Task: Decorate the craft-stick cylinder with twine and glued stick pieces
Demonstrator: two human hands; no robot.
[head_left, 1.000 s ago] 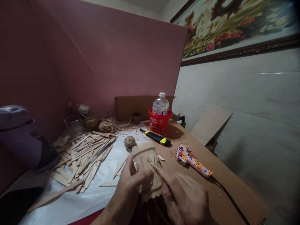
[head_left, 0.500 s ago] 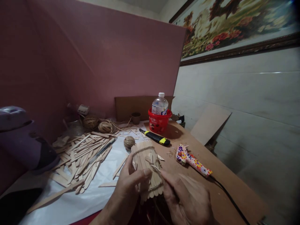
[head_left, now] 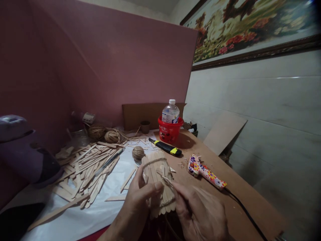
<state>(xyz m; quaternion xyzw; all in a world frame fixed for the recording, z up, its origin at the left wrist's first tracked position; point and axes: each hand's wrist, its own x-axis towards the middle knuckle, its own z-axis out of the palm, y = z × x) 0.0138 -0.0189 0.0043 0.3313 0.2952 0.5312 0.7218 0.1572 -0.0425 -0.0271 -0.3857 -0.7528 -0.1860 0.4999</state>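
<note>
My left hand (head_left: 139, 195) grips a craft-stick holder (head_left: 156, 164), its pale sticks set side by side with round ends toward me. Twine bands circle it near both ends, and small wood pieces sit on its face. The holder tilts above the near edge of the table. At its right side, my right hand (head_left: 200, 209) pinches a thin pale strip (head_left: 167, 180), whose tip lies against the sticks. Whether the strip is wood or twine I cannot tell. A thin cord hangs in the shadow below the holder.
Loose craft sticks (head_left: 100, 167) and a twine ball (head_left: 138, 154) lie on white paper to the left. Beyond the holder are a black-and-yellow utility knife (head_left: 165, 147) and a red bucket (head_left: 169, 132) holding a plastic bottle (head_left: 171, 112). A flowered glue gun (head_left: 207, 174) trails its cable rightward.
The holder has shifted very slightly right and down with both hands. The right fingers keep their pinch on the thin strip.
</note>
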